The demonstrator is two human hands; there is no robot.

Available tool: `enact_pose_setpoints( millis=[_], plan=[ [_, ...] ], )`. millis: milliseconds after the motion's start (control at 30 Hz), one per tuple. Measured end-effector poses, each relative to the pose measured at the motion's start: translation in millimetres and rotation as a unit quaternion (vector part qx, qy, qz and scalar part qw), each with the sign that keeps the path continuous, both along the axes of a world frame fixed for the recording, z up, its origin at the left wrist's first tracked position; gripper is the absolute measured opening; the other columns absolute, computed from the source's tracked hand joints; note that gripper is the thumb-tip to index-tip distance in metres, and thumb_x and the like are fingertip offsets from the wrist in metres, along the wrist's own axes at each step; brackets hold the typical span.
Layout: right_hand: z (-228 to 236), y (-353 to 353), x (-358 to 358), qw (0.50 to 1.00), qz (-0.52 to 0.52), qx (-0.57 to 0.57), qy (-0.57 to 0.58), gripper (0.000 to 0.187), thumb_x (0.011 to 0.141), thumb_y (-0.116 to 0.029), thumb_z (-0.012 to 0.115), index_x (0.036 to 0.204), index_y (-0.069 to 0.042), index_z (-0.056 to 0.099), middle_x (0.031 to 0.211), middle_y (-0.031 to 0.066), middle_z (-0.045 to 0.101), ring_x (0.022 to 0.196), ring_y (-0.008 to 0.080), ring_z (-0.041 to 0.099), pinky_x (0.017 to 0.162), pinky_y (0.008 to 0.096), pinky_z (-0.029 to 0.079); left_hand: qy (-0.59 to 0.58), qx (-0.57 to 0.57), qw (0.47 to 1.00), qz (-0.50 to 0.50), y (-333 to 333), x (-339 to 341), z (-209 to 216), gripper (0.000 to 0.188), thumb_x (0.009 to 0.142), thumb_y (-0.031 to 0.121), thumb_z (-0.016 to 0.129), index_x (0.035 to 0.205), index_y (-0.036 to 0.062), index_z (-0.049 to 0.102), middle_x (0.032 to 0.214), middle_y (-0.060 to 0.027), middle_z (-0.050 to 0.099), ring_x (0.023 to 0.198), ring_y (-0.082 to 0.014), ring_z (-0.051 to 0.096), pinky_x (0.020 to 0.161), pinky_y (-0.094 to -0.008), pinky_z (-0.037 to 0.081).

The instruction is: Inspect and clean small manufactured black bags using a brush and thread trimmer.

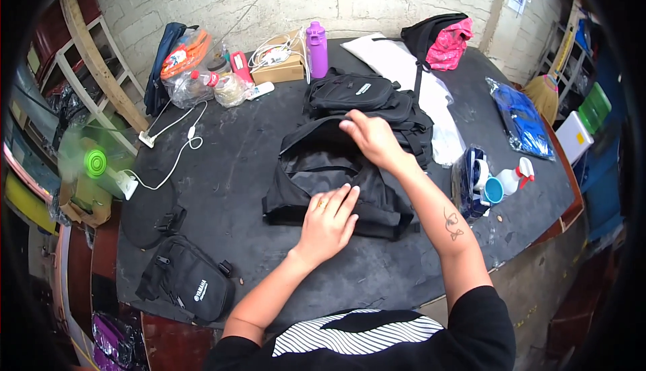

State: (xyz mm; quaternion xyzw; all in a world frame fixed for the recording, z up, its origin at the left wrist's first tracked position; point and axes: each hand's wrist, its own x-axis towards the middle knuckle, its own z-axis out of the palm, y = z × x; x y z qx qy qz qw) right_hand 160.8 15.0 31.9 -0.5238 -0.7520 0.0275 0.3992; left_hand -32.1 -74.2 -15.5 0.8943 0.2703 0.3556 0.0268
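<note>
A black fabric bag (pixel 306 203) lies on the dark table (pixel 256 129) in front of me, its mouth wide apart and a dark, shiny lining showing inside. My right hand (pixel 377 143) has its fingers closed on the far edge of the mouth and holds that edge up. On the near edge rests my left hand (pixel 328 226), fingers stretched forward and the thumb apart, touching the fabric. Directly behind, a black backpack (pixel 356 95) with a zipped front pocket lies against the bag. What sits deep inside the bag is too dark to tell.
A small black pouch (pixel 195 283) lies at the near left. White cables (pixel 178 166), a cardboard box (pixel 279 69) and a purple bottle (pixel 317 51) are further back. To the right stand a spray bottle (pixel 515 177) and a blue plastic-wrapped package (pixel 521 122); a pink-and-black bag (pixel 449 41) sits behind.
</note>
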Motion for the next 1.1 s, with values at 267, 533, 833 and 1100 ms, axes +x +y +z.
enact_pose_setpoints(
  millis=[267, 533, 833, 1100],
  plan=[
    [10, 15, 4, 0.998, -0.039, -0.048, 0.027, 0.040, 0.094, -0.033, 0.046, 0.075, 0.002, 0.048, 0.065, 0.0243, 0.052, 0.068, 0.0435, 0.054, 0.059, 0.0469, 0.040, -0.018, -0.036, 0.999, -0.003, -1, 2, -15, 0.056, 0.074, 0.006, 0.063, 0.126, -0.0048, 0.046, 0.124, -0.0203, 0.051, 0.111, -0.0300, 0.052, 0.095, -0.0399, 0.039],
    [5, -1, 12, 0.996, -0.018, -0.069, 0.054, 0.033, 0.095, -0.026, 0.045, 0.083, 0.004, 0.046, 0.066, 0.0201, 0.043, 0.058, 0.0290, 0.040, 0.057, 0.0358, 0.038, -0.028, -0.080, 0.996, -0.024, -8, 6, -21, 0.058, 0.074, 0.007, 0.064, 0.127, -0.0035, 0.044, 0.127, -0.0202, 0.048, 0.113, -0.0308, 0.050, 0.097, -0.0403, 0.037],
    [0, -28, 18, 0.990, 0.041, -0.102, 0.086, 0.027, 0.092, -0.024, 0.049, 0.096, 0.003, 0.053, 0.074, 0.0183, 0.054, 0.070, 0.0288, 0.054, 0.066, 0.0353, 0.043, -0.394, -0.479, 0.771, -0.141, -9, 18, -13, 0.064, 0.088, 0.023, 0.059, 0.139, 0.0034, 0.025, 0.126, -0.0203, 0.048, 0.115, -0.0288, 0.050, 0.097, -0.0370, 0.040],
    [-46, -113, -57, 0.877, 0.145, -0.183, 0.420, 0.043, 0.090, -0.042, 0.053, 0.092, 0.001, 0.059, 0.079, 0.0099, 0.059, 0.073, 0.0221, 0.061, 0.069, 0.0317, 0.049, -0.664, -0.569, 0.474, -0.104, 77, 0, -20, 0.032, 0.086, 0.006, 0.054, 0.117, 0.0050, 0.047, 0.108, -0.0121, 0.055, 0.098, -0.0218, 0.057, 0.082, -0.0384, 0.051]
  ],
)
